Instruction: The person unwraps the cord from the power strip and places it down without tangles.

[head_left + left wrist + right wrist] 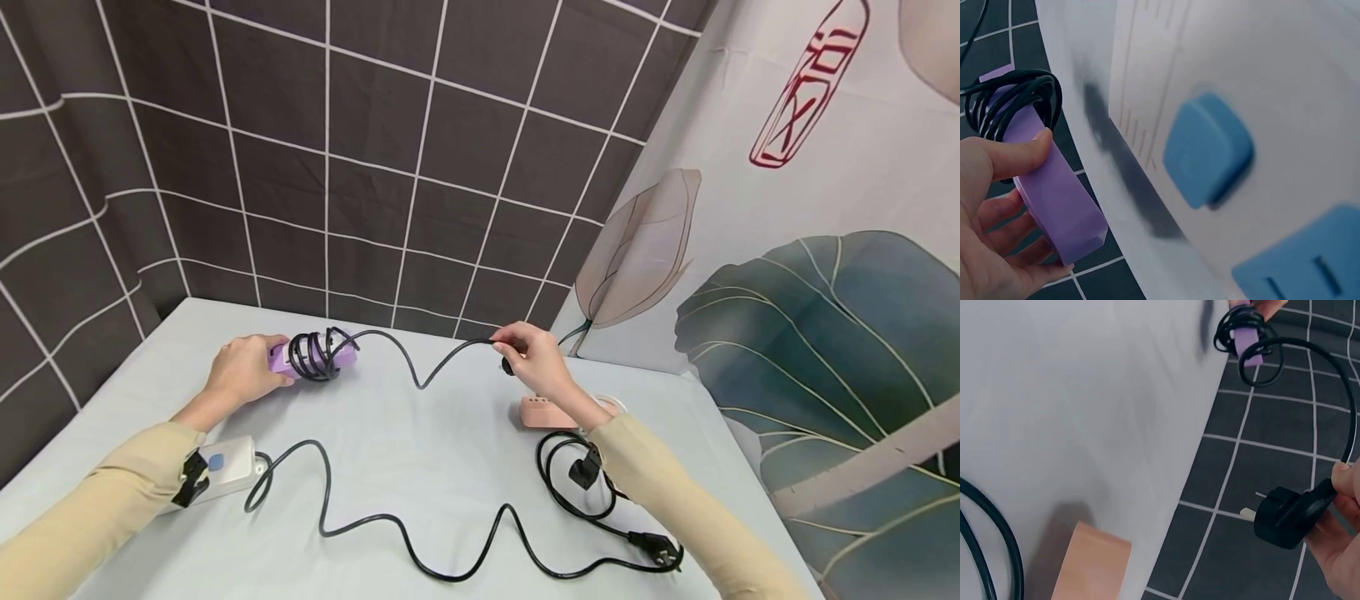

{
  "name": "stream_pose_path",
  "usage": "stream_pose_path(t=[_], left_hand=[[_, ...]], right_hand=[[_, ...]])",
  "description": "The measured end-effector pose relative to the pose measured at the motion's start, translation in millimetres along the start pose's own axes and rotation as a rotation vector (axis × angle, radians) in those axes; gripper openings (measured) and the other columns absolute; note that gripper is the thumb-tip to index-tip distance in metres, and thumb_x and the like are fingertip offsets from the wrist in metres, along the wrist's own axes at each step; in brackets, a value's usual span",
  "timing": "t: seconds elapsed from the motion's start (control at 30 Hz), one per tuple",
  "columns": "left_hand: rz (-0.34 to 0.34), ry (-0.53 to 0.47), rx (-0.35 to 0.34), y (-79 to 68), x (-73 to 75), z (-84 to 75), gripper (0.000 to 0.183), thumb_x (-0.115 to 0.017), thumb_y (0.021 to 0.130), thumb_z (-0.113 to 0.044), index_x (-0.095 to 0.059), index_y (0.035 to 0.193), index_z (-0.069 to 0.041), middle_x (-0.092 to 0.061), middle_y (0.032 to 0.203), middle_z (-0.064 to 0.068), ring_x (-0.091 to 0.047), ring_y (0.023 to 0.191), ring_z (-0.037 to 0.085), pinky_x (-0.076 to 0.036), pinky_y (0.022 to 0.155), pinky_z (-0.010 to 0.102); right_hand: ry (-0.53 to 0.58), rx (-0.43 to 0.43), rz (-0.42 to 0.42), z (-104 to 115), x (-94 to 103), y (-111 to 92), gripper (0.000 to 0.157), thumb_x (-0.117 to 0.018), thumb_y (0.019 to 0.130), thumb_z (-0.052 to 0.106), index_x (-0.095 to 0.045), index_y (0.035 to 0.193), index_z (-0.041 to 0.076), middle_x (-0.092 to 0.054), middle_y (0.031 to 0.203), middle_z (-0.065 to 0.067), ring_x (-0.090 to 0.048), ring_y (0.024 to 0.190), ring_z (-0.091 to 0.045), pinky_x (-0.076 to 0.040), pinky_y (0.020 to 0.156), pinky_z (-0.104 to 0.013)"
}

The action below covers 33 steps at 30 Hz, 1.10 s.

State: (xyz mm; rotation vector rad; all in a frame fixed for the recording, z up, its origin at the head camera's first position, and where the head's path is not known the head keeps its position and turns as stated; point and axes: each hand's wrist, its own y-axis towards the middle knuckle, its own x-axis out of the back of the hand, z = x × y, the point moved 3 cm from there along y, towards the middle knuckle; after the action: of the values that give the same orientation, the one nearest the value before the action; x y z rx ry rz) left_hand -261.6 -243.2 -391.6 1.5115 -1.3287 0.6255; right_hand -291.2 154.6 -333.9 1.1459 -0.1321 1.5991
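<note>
My left hand (243, 367) grips one end of a purple power strip (345, 357) above the far left part of the table. Several turns of its black cord (315, 358) are wound around the strip. From there a loose, wavy stretch of cord runs right to my right hand (536, 358), which pinches it just behind the plug. The black plug (1285, 515) hangs out past the fingers, its prongs pointing away from the hand in the right wrist view. In the left wrist view, the thumb and fingers hold the purple body (1063, 187) from opposite sides.
A white power strip (234, 465) with blue parts lies under my left forearm. Its black cord (397, 525) snakes right to a plug (654, 547). A pink power strip (546, 412) sits below my right wrist, near another black plug (585, 469). A dark gridded cloth (375, 208) hangs behind.
</note>
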Motion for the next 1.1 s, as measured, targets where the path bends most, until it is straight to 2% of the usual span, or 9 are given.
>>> stream_pose_path(t=[0.2, 0.37, 0.6, 0.87, 1.0, 1.1], left_hand=[[-0.015, 0.001, 0.004, -0.5, 0.9, -0.3, 0.061, -0.084, 0.060, -0.014, -0.063, 0.112, 0.008, -0.066, 0.096, 0.033, -0.063, 0.076, 0.042, -0.047, 0.065, 0.052], [-0.013, -0.001, 0.008, -0.9, 0.5, 0.5, 0.061, -0.083, 0.060, -0.014, -0.063, 0.112, 0.008, -0.066, 0.095, 0.033, -0.062, 0.076, 0.042, -0.047, 0.065, 0.051], [-0.008, -0.008, 0.000, -0.5, 0.3, -0.7, 0.061, -0.084, 0.059, -0.016, -0.064, 0.112, 0.007, -0.067, 0.092, 0.031, -0.062, 0.074, 0.040, -0.046, 0.063, 0.049], [-0.035, -0.029, 0.014, -0.7, 2.3, -1.0, 0.063, -0.084, 0.060, -0.017, -0.064, 0.114, 0.007, -0.067, 0.093, 0.032, -0.062, 0.075, 0.043, -0.046, 0.063, 0.051], [-0.031, -0.040, 0.028, 0.1, 3.9, -1.1, 0.064, -0.084, 0.061, -0.017, -0.063, 0.115, 0.008, -0.067, 0.094, 0.032, -0.061, 0.075, 0.043, -0.045, 0.063, 0.051], [-0.027, -0.036, 0.027, 0.1, 4.4, -1.2, 0.063, -0.084, 0.061, -0.016, -0.063, 0.115, 0.008, -0.067, 0.094, 0.032, -0.061, 0.075, 0.042, -0.045, 0.063, 0.050]], right_hand=[[-0.058, 0.047, 0.077, -9, -6.4, 7, 0.009, -0.065, 0.089, 0.006, -0.070, 0.097, 0.006, -0.069, 0.097, -0.007, -0.066, 0.083, -0.016, -0.057, 0.076, -0.028], [-0.128, 0.100, 0.166, -18, -13.3, 12, 0.010, -0.063, 0.091, 0.005, -0.068, 0.098, 0.008, -0.068, 0.098, -0.005, -0.065, 0.086, -0.015, -0.056, 0.076, -0.026], [-0.291, 0.267, 0.280, -25, -21.4, 15, 0.010, -0.060, 0.092, 0.003, -0.065, 0.100, 0.008, -0.067, 0.100, -0.003, -0.058, 0.077, -0.012, -0.050, 0.066, -0.023], [-0.418, 0.415, 0.342, -30, -26.4, 13, 0.010, -0.063, 0.090, 0.007, -0.067, 0.099, 0.011, -0.067, 0.099, 0.002, -0.065, 0.090, -0.011, -0.054, 0.078, -0.025], [-0.426, 0.427, 0.328, -31, -26.9, 13, 0.010, -0.063, 0.091, 0.007, -0.067, 0.099, 0.011, -0.067, 0.098, 0.001, -0.065, 0.091, -0.013, -0.054, 0.079, -0.027], [-0.424, 0.405, 0.310, -33, -28.3, 15, 0.010, -0.062, 0.091, 0.007, -0.067, 0.099, 0.011, -0.067, 0.098, 0.001, -0.065, 0.090, -0.012, -0.054, 0.078, -0.026]])
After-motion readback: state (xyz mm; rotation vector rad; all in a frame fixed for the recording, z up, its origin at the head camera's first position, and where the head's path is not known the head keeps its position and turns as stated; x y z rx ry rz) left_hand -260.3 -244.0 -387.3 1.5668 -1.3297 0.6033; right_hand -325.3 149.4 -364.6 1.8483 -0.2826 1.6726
